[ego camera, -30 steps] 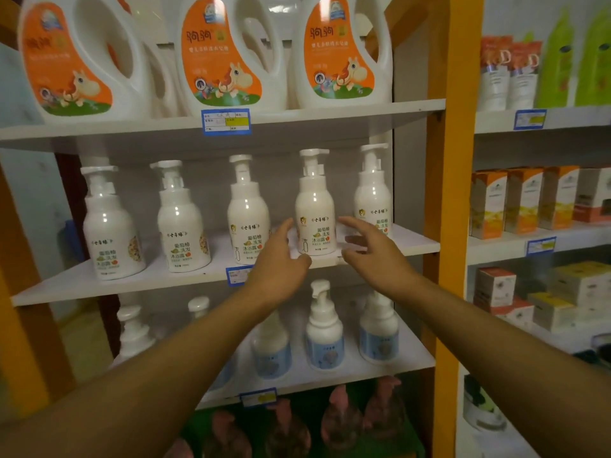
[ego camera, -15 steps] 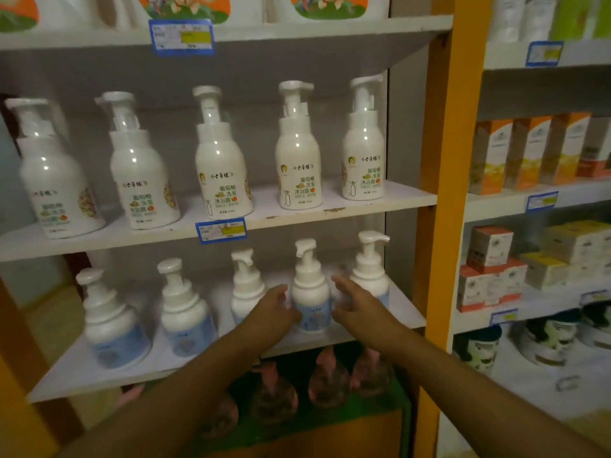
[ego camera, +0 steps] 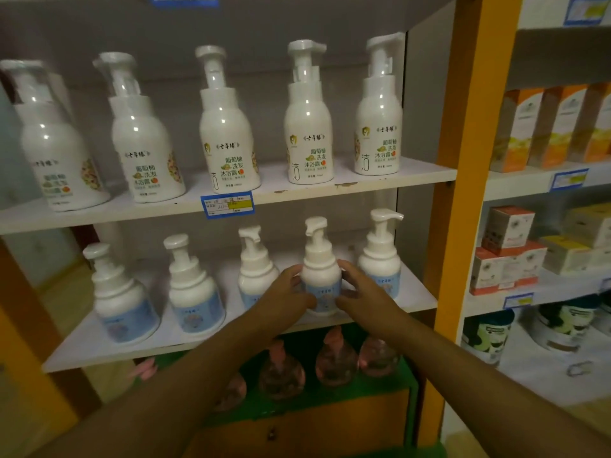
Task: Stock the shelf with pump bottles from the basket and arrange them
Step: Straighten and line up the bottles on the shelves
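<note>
Five blue-labelled pump bottles stand upright on the lower shelf (ego camera: 420, 300). Left hand (ego camera: 284, 297) and right hand (ego camera: 365, 297) clasp the fourth pump bottle (ego camera: 321, 276) from both sides, each grip curled onto its body, near the shelf's front edge. Taller white bottles (ego camera: 228, 140) line the shelf above.

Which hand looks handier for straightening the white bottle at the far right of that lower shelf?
The right hand, probably: it cups the blue-labelled white pump bottle on the side facing the far-right white bottle; the left hand would have to cross over.
</note>
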`<state>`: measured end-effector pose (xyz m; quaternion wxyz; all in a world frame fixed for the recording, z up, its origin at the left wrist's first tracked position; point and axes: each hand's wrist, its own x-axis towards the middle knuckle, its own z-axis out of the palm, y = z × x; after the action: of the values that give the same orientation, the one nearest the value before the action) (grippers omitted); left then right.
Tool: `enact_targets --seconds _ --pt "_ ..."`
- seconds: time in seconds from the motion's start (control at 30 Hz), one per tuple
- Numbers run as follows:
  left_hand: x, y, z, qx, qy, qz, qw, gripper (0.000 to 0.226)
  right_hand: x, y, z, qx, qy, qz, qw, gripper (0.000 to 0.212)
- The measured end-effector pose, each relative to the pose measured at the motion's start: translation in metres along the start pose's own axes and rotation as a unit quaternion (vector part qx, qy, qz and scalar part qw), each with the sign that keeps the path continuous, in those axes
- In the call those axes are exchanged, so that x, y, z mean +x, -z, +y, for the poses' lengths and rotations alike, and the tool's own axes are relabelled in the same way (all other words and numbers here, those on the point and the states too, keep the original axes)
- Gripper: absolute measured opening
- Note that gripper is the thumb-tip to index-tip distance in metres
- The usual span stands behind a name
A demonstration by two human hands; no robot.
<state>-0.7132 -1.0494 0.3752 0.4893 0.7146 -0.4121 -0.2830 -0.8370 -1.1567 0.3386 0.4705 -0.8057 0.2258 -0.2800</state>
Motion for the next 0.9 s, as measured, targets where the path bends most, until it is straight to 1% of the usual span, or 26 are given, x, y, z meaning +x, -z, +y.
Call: enact_targets --seconds 0.07,0.23,0.27,0.37,0.4,0.47,0.5,0.57,0.63,0.7,0.8,0.87,0.9 --pt "0.001 0.002 -0.002 0.008 0.005 -0.007 1.000 0.054 0.000 0.000 0.000 0.005 0.003 -0.004 1.000 0.058" --pt "0.002 0.007 -0.002 0.044 -0.011 -0.021 0.999 0.074 -0.003 -0.001 -0.004 0.013 0.013 0.007 1.000 0.057" --pt "0.000 0.006 0.000 0.047 -0.008 -0.018 0.999 0.074 -0.004 -0.001 -0.004 0.011 0.014 0.010 1.000 0.055" --pt "-0.008 0.006 -0.002 0.067 -0.004 0.014 0.998 0.067 -0.011 0.004 -0.008 0.020 0.014 0.036 0.999 0.044" --pt "-0.011 0.007 -0.004 0.063 -0.011 0.027 0.998 0.062 -0.015 0.006 -0.011 0.031 0.016 0.049 0.998 0.042" --pt "-0.022 0.009 -0.009 0.036 -0.034 0.040 0.998 0.044 -0.026 0.011 -0.013 0.026 0.030 0.087 0.995 0.037" --pt "-0.028 0.009 -0.012 0.026 -0.040 0.035 0.998 0.035 -0.031 0.013 -0.012 0.015 0.035 0.105 0.994 0.036" --pt "-0.038 0.005 -0.022 0.035 -0.040 -0.005 0.999 0.025 -0.042 0.013 -0.005 -0.002 0.042 0.116 0.992 0.033" --pt "-0.046 -0.003 -0.033 0.049 -0.028 -0.042 0.998 0.022 -0.052 0.008 0.009 -0.007 0.028 0.101 0.994 0.031" --pt "-0.047 -0.013 -0.050 0.032 0.003 -0.063 0.998 0.021 -0.060 0.003 0.025 -0.006 0.003 0.081 0.997 0.029" --pt "-0.047 -0.026 -0.078 0.030 0.048 -0.094 0.994 0.026 -0.068 -0.007 0.049 0.007 -0.035 0.036 0.999 0.029" --pt "-0.043 -0.031 -0.097 0.065 0.061 -0.097 0.991 0.028 -0.070 -0.015 0.067 0.001 -0.048 0.023 0.999 0.026" --pt "-0.038 -0.034 -0.106 0.099 0.065 -0.095 0.988 0.033 -0.070 -0.018 0.076 -0.011 -0.050 0.025 0.998 0.024"
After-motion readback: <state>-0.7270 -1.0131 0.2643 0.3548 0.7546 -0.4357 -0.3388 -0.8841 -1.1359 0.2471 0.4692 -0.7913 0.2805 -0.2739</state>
